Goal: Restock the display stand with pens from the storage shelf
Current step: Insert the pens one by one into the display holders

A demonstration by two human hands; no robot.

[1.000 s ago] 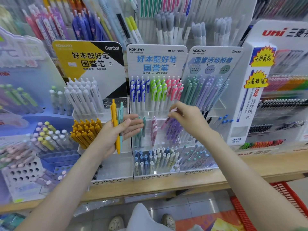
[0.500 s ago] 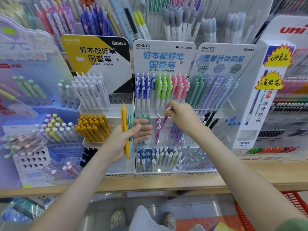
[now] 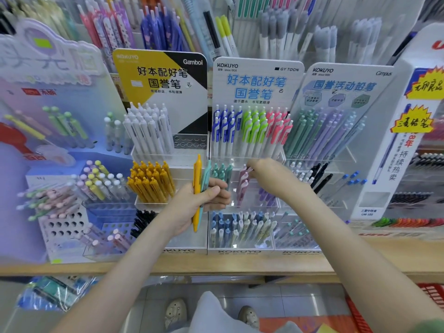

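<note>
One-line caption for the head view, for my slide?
Left hand holds a yellow pen and a teal pen while the right hand sets a pink pen into the display stand.

A wooden shelf (image 3: 240, 266) carries three clear KOKUYO display stands (image 3: 240, 248) side by side, a pastel pen rack (image 3: 60, 227) at left, and a white uni stand (image 3: 374, 188) at right.

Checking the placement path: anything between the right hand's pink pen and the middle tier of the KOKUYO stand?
Nothing visible: the right hand holds the pink pen at the pink pens already standing there.
</note>
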